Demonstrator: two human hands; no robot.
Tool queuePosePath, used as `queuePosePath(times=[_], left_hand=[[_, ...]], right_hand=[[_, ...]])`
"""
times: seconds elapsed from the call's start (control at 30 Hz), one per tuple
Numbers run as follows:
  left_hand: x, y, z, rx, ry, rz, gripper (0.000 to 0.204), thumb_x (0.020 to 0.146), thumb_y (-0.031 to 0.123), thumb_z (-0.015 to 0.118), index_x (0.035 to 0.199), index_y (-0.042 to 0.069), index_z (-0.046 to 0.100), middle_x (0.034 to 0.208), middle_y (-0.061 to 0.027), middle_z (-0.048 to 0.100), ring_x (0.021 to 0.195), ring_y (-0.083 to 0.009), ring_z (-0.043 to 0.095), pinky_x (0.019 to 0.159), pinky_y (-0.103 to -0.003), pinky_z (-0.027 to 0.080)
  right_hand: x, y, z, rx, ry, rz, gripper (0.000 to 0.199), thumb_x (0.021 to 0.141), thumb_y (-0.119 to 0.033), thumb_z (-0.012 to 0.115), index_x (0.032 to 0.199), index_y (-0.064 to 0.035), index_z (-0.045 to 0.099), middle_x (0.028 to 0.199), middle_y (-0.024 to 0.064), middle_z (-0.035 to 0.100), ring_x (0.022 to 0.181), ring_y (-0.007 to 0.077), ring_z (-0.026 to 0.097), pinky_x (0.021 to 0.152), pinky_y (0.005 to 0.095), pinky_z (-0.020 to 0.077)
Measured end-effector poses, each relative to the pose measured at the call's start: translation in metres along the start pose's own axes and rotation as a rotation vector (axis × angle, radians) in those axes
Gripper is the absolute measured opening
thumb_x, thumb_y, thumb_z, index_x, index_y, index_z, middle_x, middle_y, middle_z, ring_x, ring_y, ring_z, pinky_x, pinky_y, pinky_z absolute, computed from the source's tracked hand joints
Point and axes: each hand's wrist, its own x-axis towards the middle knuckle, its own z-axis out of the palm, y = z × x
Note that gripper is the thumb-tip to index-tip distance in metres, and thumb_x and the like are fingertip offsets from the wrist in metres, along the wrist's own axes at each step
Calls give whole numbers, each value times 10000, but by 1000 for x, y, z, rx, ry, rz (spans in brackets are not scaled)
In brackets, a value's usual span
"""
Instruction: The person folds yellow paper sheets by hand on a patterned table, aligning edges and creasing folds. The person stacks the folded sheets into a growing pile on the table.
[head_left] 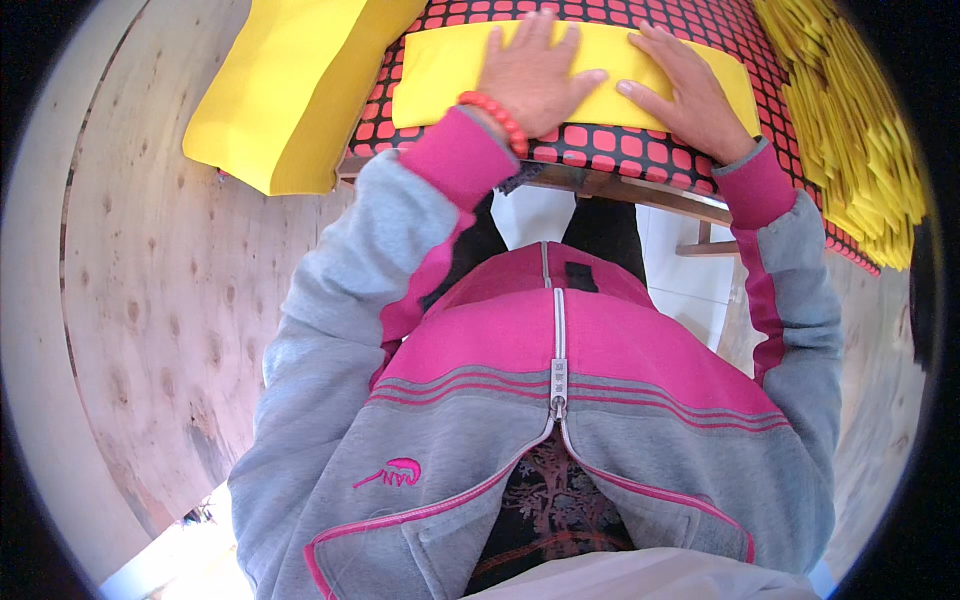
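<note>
A folded strip of yellow cloth [440, 75] lies lengthwise across the table in front of me. My left hand [535, 80] rests flat on its middle, fingers spread and thumb pointing right; a red bead bracelet circles that wrist. Toward the strip's right end, my right hand [690, 95] lies with fingers extended and thumb apart, pressing on the cloth. The two thumbs point at each other with a small gap of yellow between them. Neither hand grips anything.
A red-and-black patterned cover [600, 150] spreads over the wooden-legged table. At the left, a larger stack of yellow cloth [290, 90] hangs over the table's edge. Many folded yellow pieces [850, 140] are piled along the right side. A plywood panel [180, 300] stands at left.
</note>
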Motion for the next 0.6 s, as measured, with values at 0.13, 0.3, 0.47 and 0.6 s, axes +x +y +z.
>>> queuePosePath(times=[0.13, 0.3, 0.47, 0.6], left_hand=[[-19, -32, -21, -4, -126, -86, 762, 1000, 620, 433, 1555, 99, 390, 1607, -227, 347, 1495, -375, 329, 1163, -644, 258], [-29, -46, -38, 77, -192, -139, 742, 993, 592, 470, 1522, 74, 428, 1605, -223, 343, 1475, -383, 353, 1134, -639, 286], [-28, -45, -35, 31, -152, -168, 764, 965, 615, 500, 1506, 77, 464, 1593, -218, 385, 1498, -382, 327, 1147, -678, 254], [-28, -44, -39, 30, -191, -169, 739, 981, 596, 487, 1516, 86, 449, 1608, -206, 358, 1504, -372, 315, 1143, -691, 252]], right_hand=[[-1, -1, -2, 18, -28, 31, 607, 936, -397, 706, 1405, -36, 572, 1505, 225, 504, 1418, 371, 457, 1176, 443, 352], [-2, -3, -4, -11, -23, 49, 663, 937, -495, 664, 1368, 3, 590, 1482, 262, 512, 1399, 396, 468, 1174, 451, 353], [22, -33, 0, -25, 31, 99, 570, 945, -525, 620, 1177, -9, 690, 1212, 214, 652, 1157, 370, 606, 1010, 509, 447], [63, -94, 20, -50, -34, 110, 543, 1013, -457, 563, 1325, -18, 624, 1381, 221, 592, 1329, 372, 520, 1130, 496, 381]])
